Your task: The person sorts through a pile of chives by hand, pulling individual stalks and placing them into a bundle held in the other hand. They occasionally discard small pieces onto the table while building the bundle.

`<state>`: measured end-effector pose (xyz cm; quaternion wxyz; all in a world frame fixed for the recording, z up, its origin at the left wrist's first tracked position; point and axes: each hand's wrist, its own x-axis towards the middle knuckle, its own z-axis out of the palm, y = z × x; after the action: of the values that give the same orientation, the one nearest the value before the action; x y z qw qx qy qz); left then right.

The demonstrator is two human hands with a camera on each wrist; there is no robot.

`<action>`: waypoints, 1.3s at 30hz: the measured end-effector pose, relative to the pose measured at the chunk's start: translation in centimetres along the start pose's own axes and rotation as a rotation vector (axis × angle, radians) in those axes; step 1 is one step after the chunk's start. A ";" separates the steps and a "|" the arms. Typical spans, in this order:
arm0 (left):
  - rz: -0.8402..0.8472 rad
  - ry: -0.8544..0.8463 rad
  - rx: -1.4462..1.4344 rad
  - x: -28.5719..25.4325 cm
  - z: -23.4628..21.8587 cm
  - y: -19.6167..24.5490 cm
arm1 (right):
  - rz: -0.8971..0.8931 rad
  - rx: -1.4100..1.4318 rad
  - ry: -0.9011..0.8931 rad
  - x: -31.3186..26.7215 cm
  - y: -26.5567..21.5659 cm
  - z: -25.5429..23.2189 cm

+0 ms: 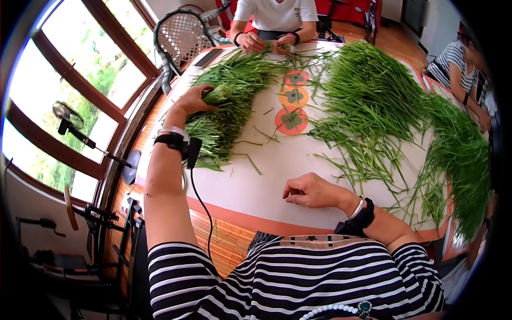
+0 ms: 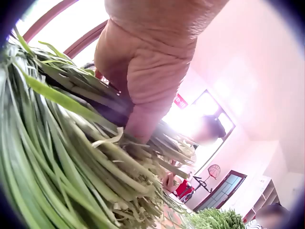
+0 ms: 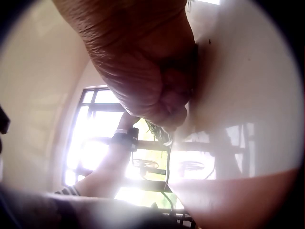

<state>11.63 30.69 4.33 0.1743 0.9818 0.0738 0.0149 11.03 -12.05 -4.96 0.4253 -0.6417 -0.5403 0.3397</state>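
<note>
In the head view, the left hand reaches into the left pile of long green stalks, fingers and thumb bent around some of them. The left wrist view shows this hand pressed in among the stalks, its fingertips hidden by them. Close to the table's near edge, the right hand rests with loosely curled fingers; nothing shows in it. In the right wrist view, this hand is low by the white tabletop, fingers bent inward.
A larger green pile covers the table's right side, with more greens at the far right. Loose stalks lie scattered. Across the table a person handles stalks; another sits at the right. A phone lies back left.
</note>
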 end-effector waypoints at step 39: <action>-0.032 -0.269 -1.840 -4.3 20.8 25.6 | 0.297 -1.098 0.784 1.8 7.7 -15.7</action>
<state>12.09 -0.75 -6.40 0.8916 0.4494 0.0256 -0.0488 28.55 -13.52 -5.59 0.1517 -0.9067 -0.3471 -0.1854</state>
